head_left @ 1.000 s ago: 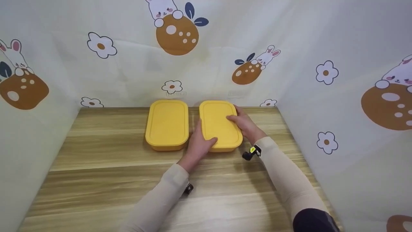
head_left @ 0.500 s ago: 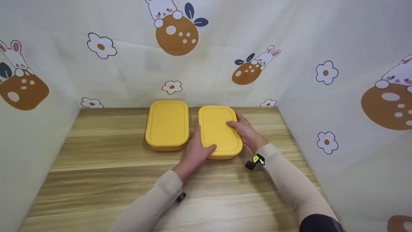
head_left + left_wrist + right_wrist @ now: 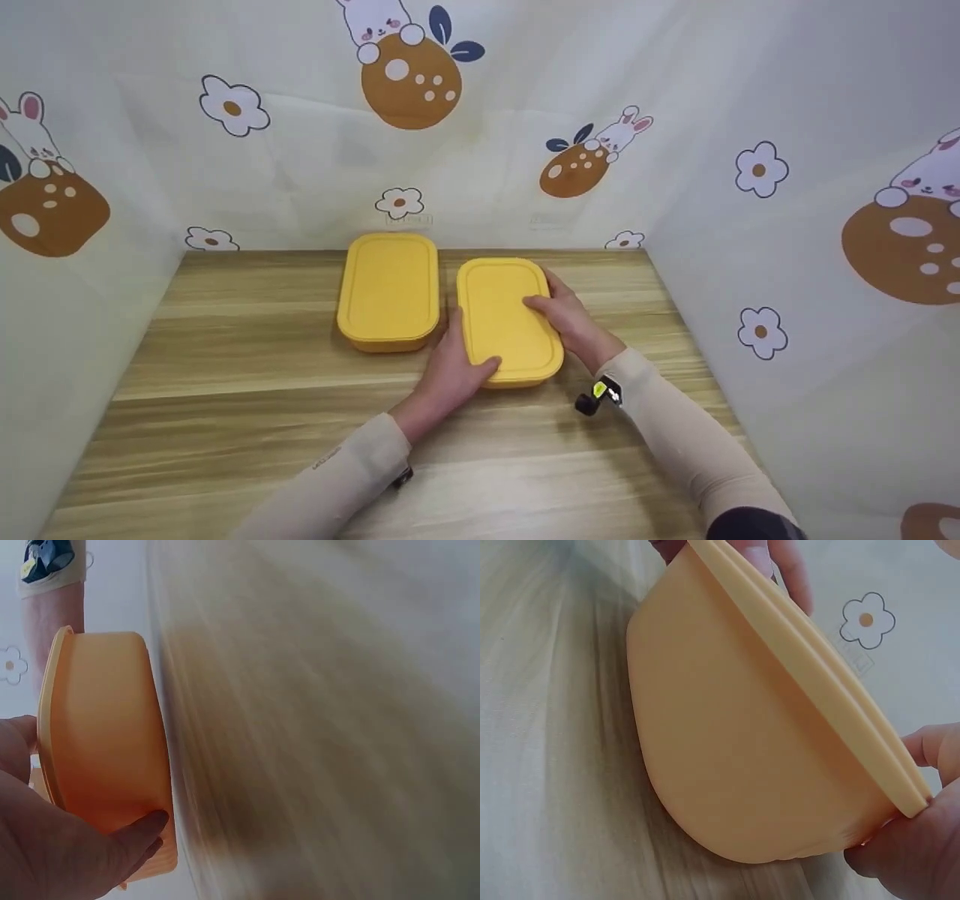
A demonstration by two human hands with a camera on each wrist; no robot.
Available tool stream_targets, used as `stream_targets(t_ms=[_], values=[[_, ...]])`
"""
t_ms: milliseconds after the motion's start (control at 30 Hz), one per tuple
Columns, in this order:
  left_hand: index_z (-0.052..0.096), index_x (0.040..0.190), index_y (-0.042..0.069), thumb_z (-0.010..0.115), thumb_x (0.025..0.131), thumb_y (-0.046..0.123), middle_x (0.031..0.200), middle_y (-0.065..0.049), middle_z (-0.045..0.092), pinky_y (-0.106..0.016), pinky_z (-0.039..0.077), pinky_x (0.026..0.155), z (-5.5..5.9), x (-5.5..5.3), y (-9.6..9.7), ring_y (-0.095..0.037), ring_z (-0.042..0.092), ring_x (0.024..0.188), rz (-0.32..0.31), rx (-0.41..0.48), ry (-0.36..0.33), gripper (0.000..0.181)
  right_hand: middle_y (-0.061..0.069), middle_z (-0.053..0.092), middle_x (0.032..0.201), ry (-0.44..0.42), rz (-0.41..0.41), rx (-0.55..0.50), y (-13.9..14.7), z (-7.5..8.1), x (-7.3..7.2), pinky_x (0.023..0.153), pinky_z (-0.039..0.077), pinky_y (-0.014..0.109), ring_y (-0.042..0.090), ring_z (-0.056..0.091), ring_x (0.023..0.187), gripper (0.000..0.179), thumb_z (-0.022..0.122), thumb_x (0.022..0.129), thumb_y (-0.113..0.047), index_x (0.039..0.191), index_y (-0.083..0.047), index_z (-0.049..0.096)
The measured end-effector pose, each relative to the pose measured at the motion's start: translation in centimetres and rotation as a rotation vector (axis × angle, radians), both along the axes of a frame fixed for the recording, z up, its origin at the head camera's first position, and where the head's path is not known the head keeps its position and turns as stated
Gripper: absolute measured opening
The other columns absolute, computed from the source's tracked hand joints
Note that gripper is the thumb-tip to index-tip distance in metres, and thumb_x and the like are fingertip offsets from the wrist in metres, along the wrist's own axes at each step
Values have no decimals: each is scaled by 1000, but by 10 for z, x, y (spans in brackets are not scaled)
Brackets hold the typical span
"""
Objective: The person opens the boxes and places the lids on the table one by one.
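Two yellow lidded lunch boxes are in the head view. The right-hand lunch box (image 3: 506,322) is gripped from both sides. My left hand (image 3: 454,367) holds its left side near the front corner, thumb over the lid. On the opposite side, my right hand (image 3: 574,322) grips it with the thumb on the lid's right edge. In the left wrist view, fingers (image 3: 139,836) press the side wall of the box (image 3: 109,720). The right wrist view shows the box's end wall (image 3: 720,720) and lid rim. Whether its bottom touches the table cannot be told.
The other yellow lunch box (image 3: 390,289) stands just left of the held one, near the back wall. A wood-grain table (image 3: 247,420) lies beneath. Patterned cloth walls (image 3: 315,150) with rabbits and flowers enclose the back and both sides.
Both hands have brought the right-hand lunch box toward the person and slightly left, away from the back wall. The left-hand box has stayed in place.
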State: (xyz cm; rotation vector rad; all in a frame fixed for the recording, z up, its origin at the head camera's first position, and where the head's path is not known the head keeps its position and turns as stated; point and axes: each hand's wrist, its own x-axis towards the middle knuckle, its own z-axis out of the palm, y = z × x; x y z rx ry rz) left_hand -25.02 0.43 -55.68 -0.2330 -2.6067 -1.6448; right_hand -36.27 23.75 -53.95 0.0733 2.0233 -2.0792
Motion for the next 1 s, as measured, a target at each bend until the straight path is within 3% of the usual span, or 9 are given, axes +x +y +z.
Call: stream_targets(t_ms=[300,667,1000], values=[[12,173,-7,88,93,26,177,-30,26,-55,34,128,8,12,-8,-46,32,160,-59,-53,-34,115,15,53,161,-36,11,0,-2,-2,12,102,60,37,28,67,127,82,67,104,-1,175,-16,30],[10,173,-7,89,93,26,177,-31,25,-54,32,129,13,20,-15,-42,35,159,-87,-57,-103,117,14,50,165,-42,6,33,-7,-2,24,107,57,37,28,65,133,85,68,103,-2,176,-15,28],[8,173,-9,90,91,24,176,-34,22,-53,34,128,12,24,-20,-43,38,157,-105,-97,-107,120,13,47,169,-45,17,31,-10,-3,31,109,56,38,28,64,135,87,69,103,-2,177,-15,24]])
